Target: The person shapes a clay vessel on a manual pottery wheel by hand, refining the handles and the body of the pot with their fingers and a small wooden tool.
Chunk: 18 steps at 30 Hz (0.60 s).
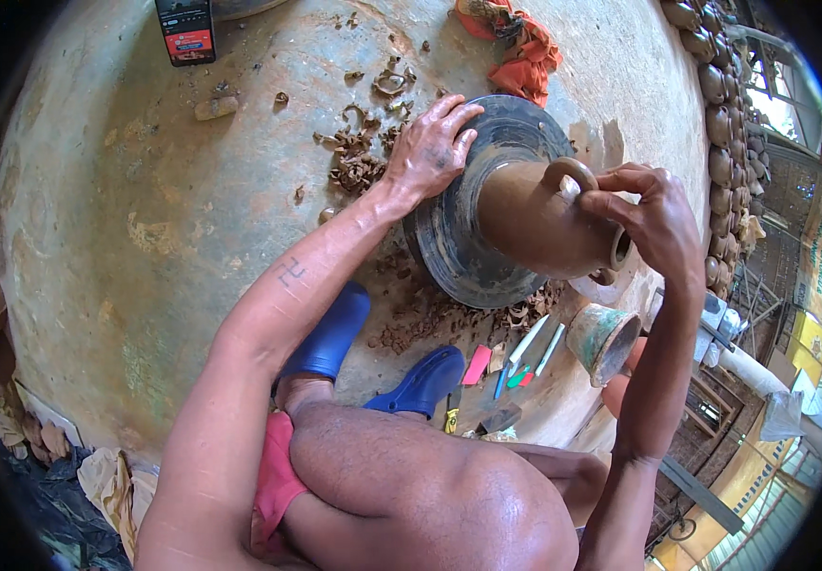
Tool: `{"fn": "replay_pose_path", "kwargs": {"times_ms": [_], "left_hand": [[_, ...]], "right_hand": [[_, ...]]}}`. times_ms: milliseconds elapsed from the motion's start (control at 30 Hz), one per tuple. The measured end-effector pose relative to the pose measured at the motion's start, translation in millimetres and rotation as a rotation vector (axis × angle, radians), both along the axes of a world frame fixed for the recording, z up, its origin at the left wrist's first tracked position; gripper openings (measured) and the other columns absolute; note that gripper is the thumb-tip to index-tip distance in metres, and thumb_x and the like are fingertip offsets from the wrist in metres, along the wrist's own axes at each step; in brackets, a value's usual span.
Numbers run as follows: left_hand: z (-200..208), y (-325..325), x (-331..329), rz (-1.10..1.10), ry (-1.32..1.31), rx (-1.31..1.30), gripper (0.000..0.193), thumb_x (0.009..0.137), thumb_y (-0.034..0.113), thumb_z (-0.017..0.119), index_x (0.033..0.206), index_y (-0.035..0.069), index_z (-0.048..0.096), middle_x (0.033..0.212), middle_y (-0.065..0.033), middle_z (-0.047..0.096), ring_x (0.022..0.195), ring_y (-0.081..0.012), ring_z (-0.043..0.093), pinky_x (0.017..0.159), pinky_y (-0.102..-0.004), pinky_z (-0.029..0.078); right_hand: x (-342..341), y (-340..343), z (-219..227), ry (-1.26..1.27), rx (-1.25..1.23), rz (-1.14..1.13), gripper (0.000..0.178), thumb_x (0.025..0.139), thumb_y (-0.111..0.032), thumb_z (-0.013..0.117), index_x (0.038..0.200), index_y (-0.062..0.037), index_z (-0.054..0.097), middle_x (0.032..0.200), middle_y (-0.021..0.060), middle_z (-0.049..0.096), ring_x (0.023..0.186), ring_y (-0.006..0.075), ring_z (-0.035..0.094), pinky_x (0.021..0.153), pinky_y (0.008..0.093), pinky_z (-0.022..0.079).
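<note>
The pot [535,224] stood at the middle of the wheel [438,236], its mouth [622,246] facing away from the wheel. The left hand [427,152] lay on the wheel's far left edge, its fingers close together and thumb parted, pinching nothing. The right hand [654,221] pinched 1 handle [568,166] between thumb and fingertips, a pale scrap [570,188] showing beside the thumb; its material could not be told. The 2nd handle [605,277], across the neck, was untouched.

The clay looked damp, so too hard a pinch could have bent the handle or torn its joint. Had the left hand let the wheel turn, the handle might have been dragged sideways. A strong pull there, well above the base, might have tipped the pot, since only the right hand touched it. Shavings [359,171] lay near the wheel's left edge; a crumb under the scrap could have scored the clay. The tub [587,338], near the right forearm, risked a knock from a lowered elbow.
</note>
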<state>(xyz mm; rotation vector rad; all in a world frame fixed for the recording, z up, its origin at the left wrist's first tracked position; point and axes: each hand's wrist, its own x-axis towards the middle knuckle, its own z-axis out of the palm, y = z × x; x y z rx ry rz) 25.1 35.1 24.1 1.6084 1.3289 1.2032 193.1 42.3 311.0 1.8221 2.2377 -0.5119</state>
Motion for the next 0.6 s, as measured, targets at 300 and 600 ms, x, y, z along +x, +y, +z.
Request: {"fn": "replay_pose_path", "kwargs": {"times_ms": [300,600], "left_hand": [[6,1,0,-0.024,-0.002,-0.043,0.037,0.105,0.024,0.065,0.14,0.013,0.068,0.151,-0.0191,0.062,0.137,-0.0406,0.061,0.114,-0.049,0.052],[4,-2,-2,-0.002,0.001,-0.032,0.037,0.104,0.022,0.067,0.14,0.012,0.069,0.151,-0.0184,0.063,0.138,-0.0402,0.06,0.115,-0.049,0.051]], "right_hand": [[-5,12,16,-0.137,0.165,0.015,0.031,0.091,-0.036,0.085,0.095,-0.0056,0.087,0.081,0.0143,0.078,0.072,0.025,0.072,0.077,0.043,0.055],[19,33,-3,-0.023,-0.2,0.103,0.045,0.089,-0.047,0.084,0.098,-0.0029,0.085,0.083,0.0163,0.076,0.07,0.0252,0.071,0.073,0.0426,0.056]]}}
